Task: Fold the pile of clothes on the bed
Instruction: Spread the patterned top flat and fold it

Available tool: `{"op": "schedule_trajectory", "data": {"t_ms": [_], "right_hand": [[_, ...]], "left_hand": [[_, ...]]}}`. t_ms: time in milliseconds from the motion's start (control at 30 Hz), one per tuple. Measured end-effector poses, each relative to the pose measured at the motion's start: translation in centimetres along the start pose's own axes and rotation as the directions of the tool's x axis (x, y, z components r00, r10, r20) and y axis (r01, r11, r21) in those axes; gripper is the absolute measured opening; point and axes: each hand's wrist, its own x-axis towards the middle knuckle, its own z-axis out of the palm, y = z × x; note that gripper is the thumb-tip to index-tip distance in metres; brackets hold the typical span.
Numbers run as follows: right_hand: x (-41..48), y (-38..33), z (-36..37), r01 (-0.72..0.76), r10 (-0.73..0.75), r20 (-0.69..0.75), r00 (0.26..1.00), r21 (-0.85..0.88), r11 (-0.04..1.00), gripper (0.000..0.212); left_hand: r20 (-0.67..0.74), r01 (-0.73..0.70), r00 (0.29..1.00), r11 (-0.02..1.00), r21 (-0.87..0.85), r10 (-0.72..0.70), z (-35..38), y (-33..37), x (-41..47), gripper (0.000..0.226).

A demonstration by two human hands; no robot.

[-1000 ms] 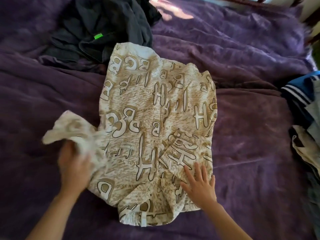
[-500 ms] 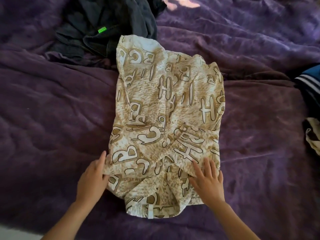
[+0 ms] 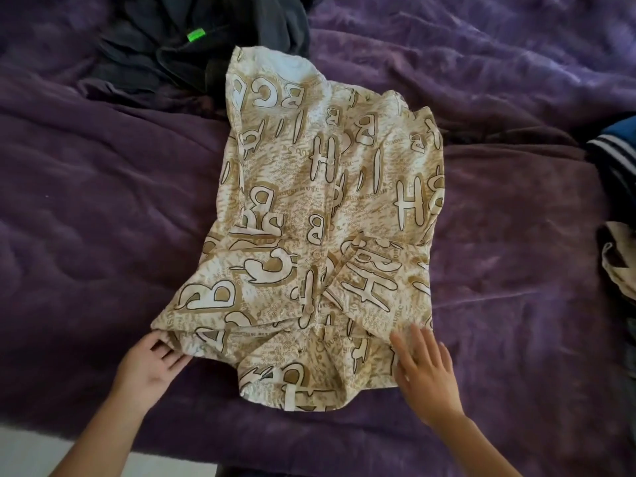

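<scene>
A cream and tan shirt (image 3: 327,218) printed with big letters lies on the purple bedspread (image 3: 103,218), both sleeves folded in over its front and its collar end nearest me. My left hand (image 3: 151,366) lies palm up at the shirt's near left corner, fingers relaxed, fingertips touching the cloth edge. My right hand (image 3: 425,370) rests flat with spread fingers on the shirt's near right part.
A heap of dark grey clothes (image 3: 192,39) with a green tag lies at the far left, touching the shirt's far end. More clothes, navy striped (image 3: 616,149) and beige (image 3: 619,263), sit at the right edge. The bed's near edge shows at bottom left.
My left hand laid the left sleeve over the shirt front, then slid down and left to the near corner and turned palm up. My right hand stayed pressed on the near right part.
</scene>
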Motion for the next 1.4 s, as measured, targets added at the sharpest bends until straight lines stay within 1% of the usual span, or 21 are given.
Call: {"op": "schedule_trajectory", "data": {"t_ms": [100,167,200,267,333,367,500,533,633,700,833,900,933,967,1000,1033,1067,1133,1200,1333,1400], "right_hand": [[-0.7,0.5,1.2,0.150,-0.149,0.040,0.988,-0.023,0.988,0.071],[-0.3,0.8,1.3,0.160,-0.157,0.144,0.977,-0.008,0.987,0.118],[0.0,1.0,1.5,0.151,-0.152,0.170,0.974,0.021,0.988,0.135],[0.3,0.9,1.3,0.154,-0.161,0.164,0.973,0.055,0.987,0.146],[0.8,0.6,0.7,0.175,-0.186,0.131,0.974,0.093,0.980,0.141],[1.3,0.4,0.4,0.188,-0.196,0.082,0.977,0.091,0.978,0.129],[2.8,0.7,-1.0,0.251,-0.243,-0.223,0.944,0.008,0.968,0.050],[2.9,1.1,-1.5,0.248,-0.238,-0.230,0.944,0.017,0.969,0.042],[3.0,2.3,-3.3,0.236,-0.208,-0.168,0.964,0.170,0.957,0.042],[3.8,3.2,-5.3,0.149,-0.098,-0.160,0.982,0.346,0.926,0.040],[10.1,4.2,-11.7,-0.191,0.297,-0.088,0.951,0.589,0.785,0.033],[13.7,4.4,-14.7,-0.288,0.444,-0.096,0.891,0.637,0.715,0.030],[15.0,4.3,-15.7,-0.344,0.515,-0.099,0.851,0.636,0.691,0.035],[15.9,4.3,-15.8,-0.403,0.566,-0.090,0.819,0.612,0.680,0.044],[16.3,4.2,-15.6,-0.457,0.593,-0.063,0.802,0.575,0.679,0.056],[16.3,3.8,-15.2,-0.499,0.604,-0.023,0.797,0.539,0.679,0.066],[16.1,3.3,-14.5,-0.520,0.603,0.014,0.798,0.522,0.676,0.073],[15.6,2.5,-12.6,-0.542,0.599,0.080,0.797,0.535,0.648,0.077],[15.6,2.3,-10.7,-0.588,0.619,0.163,0.768,0.562,0.582,0.076],[15.1,2.5,-8.1,-0.653,0.621,0.328,0.712,0.636,0.413,0.075],[14.9,2.5,-7.5,-0.642,0.617,0.326,0.716,0.655,0.398,0.072]], "left_hand": [[0.054,0.035,0.998,0.999,-0.030,-0.033,-0.4,-0.1,0.0,0.052],[0.060,0.032,0.998,0.999,0.036,-0.034,-0.5,-0.1,0.2,0.063],[0.059,0.028,0.998,0.995,0.096,-0.034,-0.3,-0.2,0.3,0.060],[0.037,0.021,0.999,0.983,0.180,-0.028,0.3,-0.3,0.2,0.042],[0.004,0.004,1.000,0.980,0.201,-0.005,1.0,-0.3,0.2,0.017],[-0.023,-0.011,1.000,0.979,0.203,0.015,1.2,-0.2,0.3,0.009],[-0.142,-0.153,0.972,0.965,0.214,0.186,1.1,-0.4,0.7,0.017],[-0.162,-0.198,0.958,0.954,0.227,0.237,1.0,-0.5,0.4,0.019],[-0.195,-0.324,0.902,0.902,0.286,0.386,1.5,0.0,-0.7,0.017],[-0.189,-0.403,0.862,0.861,0.311,0.471,2.9,1.4,-1.7,0.010],[-0.067,-0.523,0.851,0.852,-0.013,0.521,10.3,8.1,-4.2,0.022],[0.079,-0.478,0.861,0.852,-0.213,0.502,14.6,11.4,-4.8,0.008],[0.119,-0.408,0.885,0.872,-0.269,0.451,16.3,12.3,-4.7,0.020],[0.171,-0.339,0.906,0.906,-0.252,0.386,17.6,12.5,-4.5,0.033],[0.216,-0.367,0.897,0.922,-0.124,0.386,18.3,11.9,-4.2,0.035],[0.232,-0.462,0.870,0.884,0.078,0.434,18.8,11.0,-3.5,0.030],[0.234,-0.537,0.842,0.793,0.287,0.486,18.5,9.9,-2.4,0.032],[0.120,-0.535,0.799,0.606,0.589,0.590,17.1,8.2,1.1,0.059],[0.028,-0.476,0.788,0.580,0.661,0.615,15.5,7.5,3.6,0.070],[0.017,-0.440,0.844,0.674,0.594,0.536,14.4,7.4,5.6,0.071],[0.043,-0.469,0.817,0.619,0.630,0.574,14.5,7.7,5.9,0.068]]}}
